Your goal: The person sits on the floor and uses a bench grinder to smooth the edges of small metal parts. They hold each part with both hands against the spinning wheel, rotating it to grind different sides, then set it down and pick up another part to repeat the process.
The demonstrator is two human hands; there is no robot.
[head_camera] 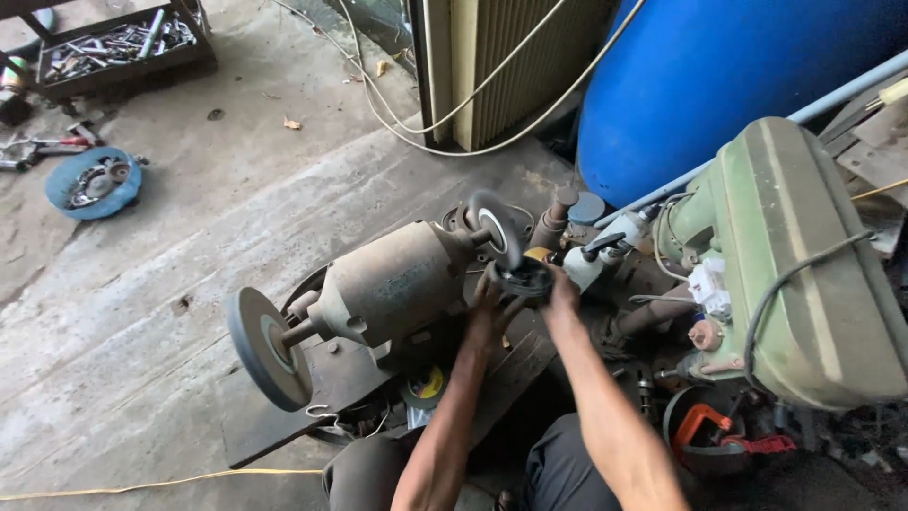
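Note:
A rusty bench grinder [388,284] sits on a low metal stand, with a grey grinding wheel [265,348] on its near end and a second spinning wheel [498,227] on its far end. Both hands hold a dark round metal part [523,278] against the lower edge of that far wheel. My left hand [487,301] grips the part from the left, and my right hand [562,291] grips it from the right. The fingertips are partly hidden behind the part.
A green drill press [804,265] stands at the right with a cable over it. A blue drum [719,76] is behind. An orange clamp [705,426] lies low right. A blue dish of parts [93,182] and a tool tray [118,47] sit far left.

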